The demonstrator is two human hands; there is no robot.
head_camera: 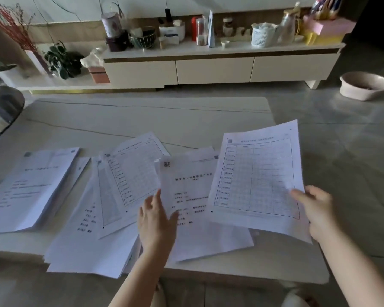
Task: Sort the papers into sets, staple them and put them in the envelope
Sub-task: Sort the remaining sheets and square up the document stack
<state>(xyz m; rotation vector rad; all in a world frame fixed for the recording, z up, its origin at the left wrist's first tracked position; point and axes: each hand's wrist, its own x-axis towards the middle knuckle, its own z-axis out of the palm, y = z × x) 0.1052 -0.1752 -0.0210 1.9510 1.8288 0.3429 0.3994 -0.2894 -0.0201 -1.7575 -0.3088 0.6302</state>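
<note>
ITEM 1. Table [142, 116]: pale marble-look top, veined, carrying all the paperwork. No stapler and no envelope can be made out in view.

ITEM 2. Left stack [29, 187]: text-page bundle at 9 o'clock of the spread, squared off, lying apart from the rest.

ITEM 3. Middle heap [87, 247]: loose sheets fanned at 7 o'clock, edges uneven, with grid forms [129, 173] lying skewed on top.

ITEM 4. Title page [191, 196]: text sheet at centre, its upper left corner curling up off the pile beneath.

ITEM 5. Table sheet [257, 178]: ruled form at 3 o'clock, lifted clear of the table and tilted, overlapping the right edge of the title page.

HAZARDS (judged): sorting looks only partly done. The middle heap is fanned and overhangs the near edge of the table, so a brush from a forearm could slide sheets to the floor. The grid forms resemble the table sheet closely, so a form could be filed in the wrong set. The raised sheet is held at one edge only and may sag, crease or slip.

GRIP. Right hand [317, 213]: pinching the lower right edge of the table sheet, thumb on top, remaining fingers hidden behind the paper. Left hand [156, 224]: fingers fairly straight and close together, tips at the left edge of the title page; it appears to touch or steady that edge, not clasp it, though contact beneath the paper cannot be told
</note>
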